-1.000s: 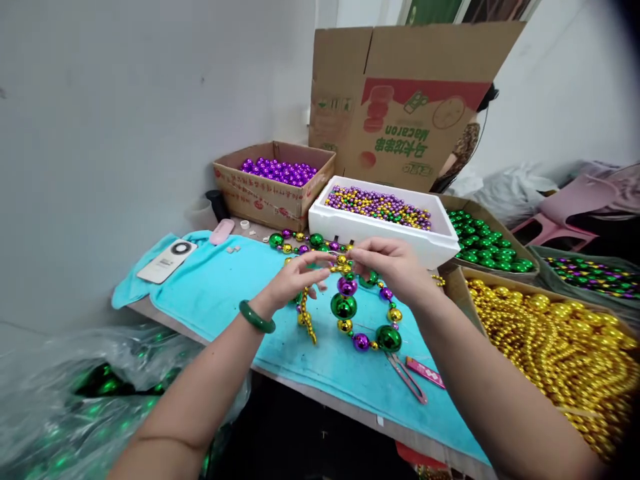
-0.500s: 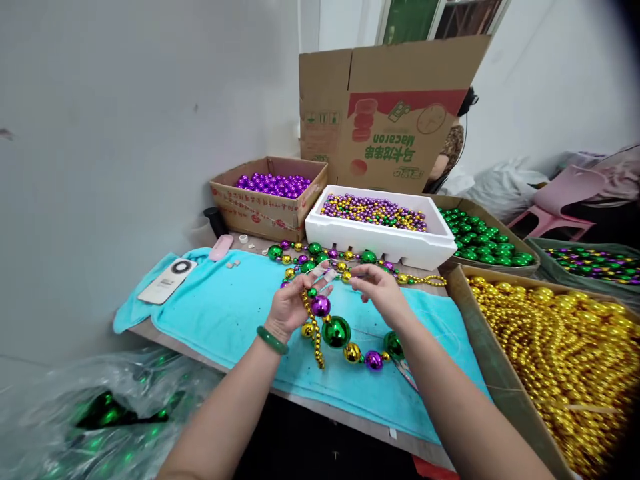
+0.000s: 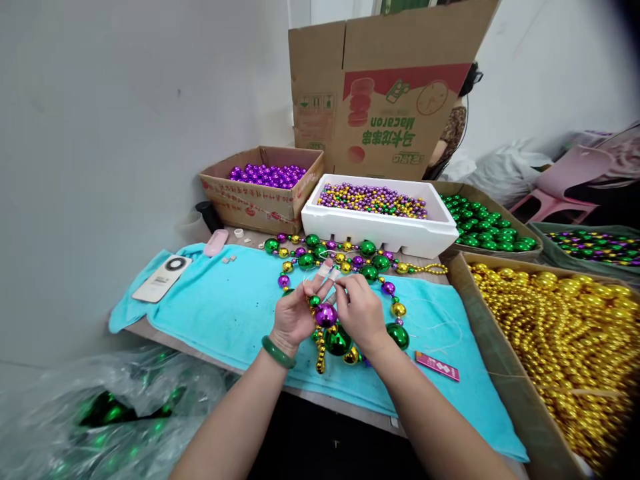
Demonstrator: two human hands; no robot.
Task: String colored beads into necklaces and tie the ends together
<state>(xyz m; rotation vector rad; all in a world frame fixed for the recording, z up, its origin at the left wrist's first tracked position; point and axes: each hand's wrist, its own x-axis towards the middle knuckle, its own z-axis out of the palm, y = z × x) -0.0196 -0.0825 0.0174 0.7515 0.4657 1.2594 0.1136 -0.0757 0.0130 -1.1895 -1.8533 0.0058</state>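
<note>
My left hand (image 3: 296, 312), with a green bangle at the wrist and white tape on its fingers, is closed on the end of a bead garland (image 3: 338, 340). Large shiny purple, green and gold beads hang from it, along with a string of small gold beads (image 3: 321, 357). My right hand (image 3: 361, 308) is closed in a pinch close beside the left fingertips. Thin clear thread (image 3: 307, 270) loops above the fingers; what the right fingertips hold is too small to make out. More of the beads curve over the turquoise towel (image 3: 225, 300) behind and beside the hands.
Behind stand a carton of purple beads (image 3: 250, 200) and a white foam box (image 3: 375, 230) of mixed beads. Boxes of green beads (image 3: 475, 227) and gold beads (image 3: 560, 333) are at right. A pink packet (image 3: 437, 366) and a white handheld device (image 3: 163, 279) lie on the towel.
My right hand has moved left and down, from apart to close against the left fingers, its fingers now pinched. The pink packet at right has come into full view.
</note>
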